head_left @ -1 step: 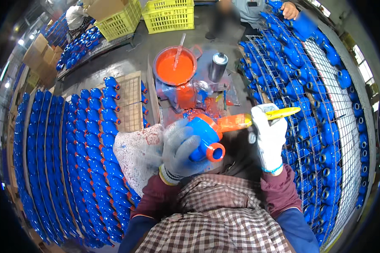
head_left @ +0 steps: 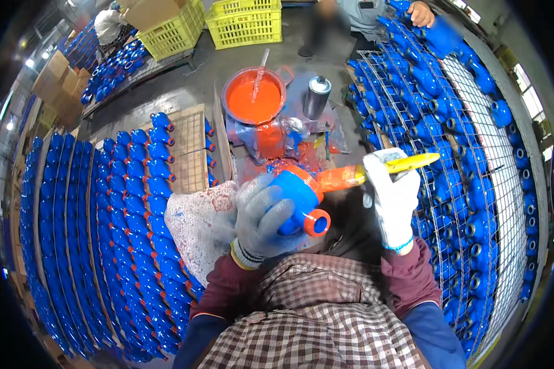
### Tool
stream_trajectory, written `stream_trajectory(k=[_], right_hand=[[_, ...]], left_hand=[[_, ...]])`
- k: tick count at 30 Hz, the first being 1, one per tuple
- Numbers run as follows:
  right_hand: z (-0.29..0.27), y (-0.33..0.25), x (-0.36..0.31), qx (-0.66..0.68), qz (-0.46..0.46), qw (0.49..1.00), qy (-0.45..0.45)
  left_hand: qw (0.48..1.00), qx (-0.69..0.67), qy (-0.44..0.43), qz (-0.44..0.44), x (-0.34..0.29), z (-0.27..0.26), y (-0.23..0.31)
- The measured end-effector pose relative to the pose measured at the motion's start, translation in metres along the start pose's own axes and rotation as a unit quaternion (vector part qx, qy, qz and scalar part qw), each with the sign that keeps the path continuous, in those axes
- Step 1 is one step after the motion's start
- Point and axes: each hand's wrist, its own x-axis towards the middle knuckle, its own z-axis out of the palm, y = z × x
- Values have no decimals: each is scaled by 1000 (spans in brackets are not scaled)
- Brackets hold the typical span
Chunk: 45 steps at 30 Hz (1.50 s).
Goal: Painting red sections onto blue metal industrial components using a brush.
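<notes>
Rows of glossy blue castings (head_left: 58, 203) fill the far left, the nearer ones banded with orange at their necks. Beside them lies a tan board (head_left: 191, 150), and below it a paint-spattered sheet (head_left: 194, 230) reaches up to the left hand (head_left: 261, 215). Its gloved fingers are wrapped around a blue pipe fitting (head_left: 289, 194) with orange-painted ends, held up in front of the checked apron (head_left: 314, 320) and hiding part of the bench beyond. Past the fitting stand a bucket (head_left: 234, 115) of orange paint (head_left: 246, 101) with a stick (head_left: 260, 77) in it, then a silver spray can (head_left: 316, 101) with a dark cap. The right hand (head_left: 395, 190), gloved too, pinches the yellow handle of a paintbrush (head_left: 415, 162), its orange bristles against the fitting's flange. Wire mesh racks (head_left: 505, 197) loaded with more blue castings crowd the right side.

The bench (head_left: 338, 132) is smeared red, orange and blue. Behind, from the left, come cartons (head_left: 58, 77), yellow crates (head_left: 245, 31), grey floor (head_left: 228, 58) and a co-worker's bare hand (head_left: 421, 13) beside a blue casting.
</notes>
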Motion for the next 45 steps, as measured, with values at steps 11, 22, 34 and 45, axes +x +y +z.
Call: stream_trajectory(k=[11,22,34,45], right_hand=[[-11,-22,17,-75,-103,991,44],[-41,54,-11,38,-27,991,127],[-25,79,-6,125,-15,987,97],[-18,94,21,110,32,988,100]], left_hand=[[958,-103,66,-260,-24,17,-6],[430,-610,301,-593,-34,38,-51],[674,-522,211,-479,19,-125,-73],[686,-138,354,-621,-177,-227,-181]])
